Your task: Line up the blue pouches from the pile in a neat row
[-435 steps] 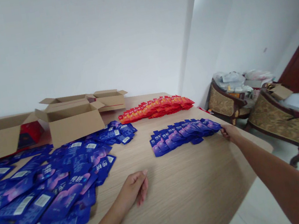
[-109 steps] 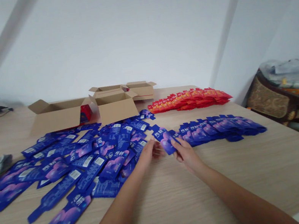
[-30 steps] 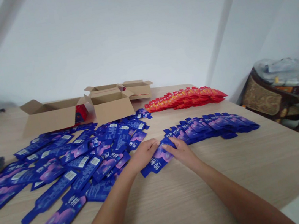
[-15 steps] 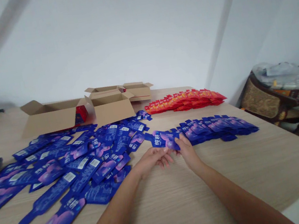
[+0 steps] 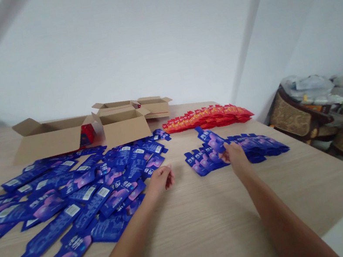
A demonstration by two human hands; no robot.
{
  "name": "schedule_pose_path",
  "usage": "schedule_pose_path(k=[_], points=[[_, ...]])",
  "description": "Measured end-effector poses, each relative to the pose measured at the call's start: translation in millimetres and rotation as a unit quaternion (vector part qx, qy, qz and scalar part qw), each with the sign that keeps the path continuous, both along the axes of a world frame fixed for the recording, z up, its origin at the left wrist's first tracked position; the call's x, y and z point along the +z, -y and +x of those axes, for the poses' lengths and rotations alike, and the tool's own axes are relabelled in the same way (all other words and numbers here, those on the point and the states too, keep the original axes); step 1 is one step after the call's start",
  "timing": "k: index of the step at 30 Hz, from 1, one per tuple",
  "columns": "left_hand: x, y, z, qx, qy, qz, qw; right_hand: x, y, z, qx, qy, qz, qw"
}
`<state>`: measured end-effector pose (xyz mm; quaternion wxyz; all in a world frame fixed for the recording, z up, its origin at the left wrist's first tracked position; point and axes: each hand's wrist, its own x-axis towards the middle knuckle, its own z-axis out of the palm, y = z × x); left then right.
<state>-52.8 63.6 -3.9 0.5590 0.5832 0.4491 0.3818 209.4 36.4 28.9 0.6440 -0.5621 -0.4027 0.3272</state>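
Observation:
Between the thumb and fingers of my right hand [image 5: 234,157] is a blue sachet [image 5: 210,137] with pink shapes and white lettering, its narrow neck pointing up and left. It is held just over an overlapping row of like blue sachets [image 5: 202,161]. My left hand [image 5: 160,180] hovers above the table beside the loose pile, its fingers curled inward; whether anything is in them is hidden. The pile of scattered blue sachets [image 5: 117,198] spreads over the left side, some showing barcodes and others pink fronts.
Open cardboard boxes [image 5: 126,126] stand along the back of the wooden table [image 5: 191,240]. To their right lies an overlapping row of red sachets [image 5: 207,117]. Past the table's right edge are patterned chairs [image 5: 291,114] with plastic bags [image 5: 310,85] on them.
My right hand has carried the blue sachet rightward over the row. My left hand has come away from that sachet, moved left and curled its fingers. The view has shifted slightly.

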Motion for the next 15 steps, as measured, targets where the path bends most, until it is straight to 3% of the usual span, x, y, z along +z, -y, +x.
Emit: schedule_pose_path(k=[5, 12, 15], points=[[-4.6, -8, -10, 0.018, -0.071, 0.018, 0.997, -9.4, -11, 50, -0.109, 0.022, -0.035, 0.993], [4.5, -14, -33, 0.095, -0.189, 0.114, 0.971, -30.8, -11, 61, -0.158, 0.058, -0.094, 0.981], [11.6, -11, -42, 0.141, -0.298, 0.209, 0.921, -34.7, -11, 63, -0.183, 0.080, -0.118, 0.973]])
